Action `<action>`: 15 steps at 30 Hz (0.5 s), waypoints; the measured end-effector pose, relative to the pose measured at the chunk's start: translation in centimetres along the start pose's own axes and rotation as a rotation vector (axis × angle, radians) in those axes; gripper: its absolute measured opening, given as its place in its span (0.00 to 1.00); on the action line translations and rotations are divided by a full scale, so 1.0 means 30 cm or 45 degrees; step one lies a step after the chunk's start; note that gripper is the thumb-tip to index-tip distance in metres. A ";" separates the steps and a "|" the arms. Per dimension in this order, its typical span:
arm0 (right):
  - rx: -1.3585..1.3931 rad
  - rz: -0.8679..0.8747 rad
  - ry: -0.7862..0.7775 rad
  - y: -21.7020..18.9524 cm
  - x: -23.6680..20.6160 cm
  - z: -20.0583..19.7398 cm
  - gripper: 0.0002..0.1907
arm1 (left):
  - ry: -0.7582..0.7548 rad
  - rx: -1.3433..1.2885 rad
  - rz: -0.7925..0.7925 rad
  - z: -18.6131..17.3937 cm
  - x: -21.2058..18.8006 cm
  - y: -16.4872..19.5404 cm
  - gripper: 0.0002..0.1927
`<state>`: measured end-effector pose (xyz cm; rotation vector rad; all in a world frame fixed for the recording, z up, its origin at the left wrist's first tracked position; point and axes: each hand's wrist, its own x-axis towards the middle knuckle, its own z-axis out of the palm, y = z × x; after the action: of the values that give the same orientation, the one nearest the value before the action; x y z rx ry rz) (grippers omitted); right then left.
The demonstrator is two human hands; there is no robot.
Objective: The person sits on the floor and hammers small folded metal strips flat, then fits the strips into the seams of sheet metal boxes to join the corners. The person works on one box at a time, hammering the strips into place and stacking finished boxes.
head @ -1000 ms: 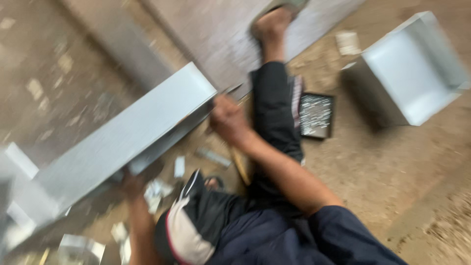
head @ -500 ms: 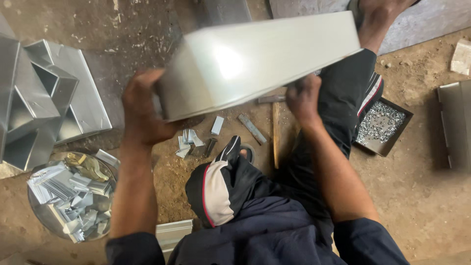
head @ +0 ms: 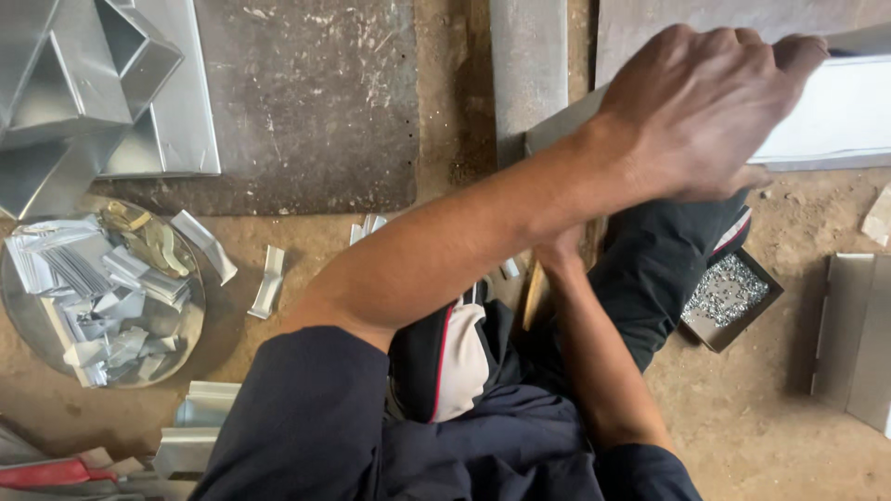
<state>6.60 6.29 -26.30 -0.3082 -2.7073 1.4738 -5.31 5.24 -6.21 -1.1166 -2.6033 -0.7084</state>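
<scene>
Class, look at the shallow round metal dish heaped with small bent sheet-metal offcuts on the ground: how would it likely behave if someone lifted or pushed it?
The round dish is probably stiff, being metal. Its loose offcuts are piled to the rim, so tilting would likely spill them. On the gritty dirt floor, it would likely scrape rather than glide.

We count one long grey sheet-metal duct piece [head: 835,111], and two hands of ours: the left hand [head: 705,111] and the right hand [head: 560,252]. There is one round shallow metal pan [head: 190,343] of small folded metal strips, too many to count, and one dark square tray of small silvery fasteners [head: 729,295]. Three loose metal strips [head: 269,281] lie on the dirt floor [head: 770,417] near the pan. One red-handled tool [head: 46,473] shows at the lower left.
</scene>
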 end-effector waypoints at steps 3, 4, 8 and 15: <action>0.315 0.045 -0.053 -0.049 0.024 0.091 0.13 | 0.141 0.037 0.024 0.054 0.001 -0.008 0.35; 0.381 0.054 -0.070 -0.064 0.035 0.108 0.13 | 0.177 0.068 0.024 0.068 -0.001 -0.016 0.32; 0.543 0.096 -0.106 -0.076 0.067 0.133 0.15 | 0.125 -0.034 0.031 0.098 -0.004 -0.042 0.28; 0.632 0.114 -0.132 -0.064 0.074 0.159 0.19 | 0.207 -0.025 0.093 0.073 -0.003 -0.058 0.29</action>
<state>3.50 1.75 -27.43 -0.3343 -2.3074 2.1655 -6.53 5.26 -8.73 -1.1044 -2.4131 -0.7760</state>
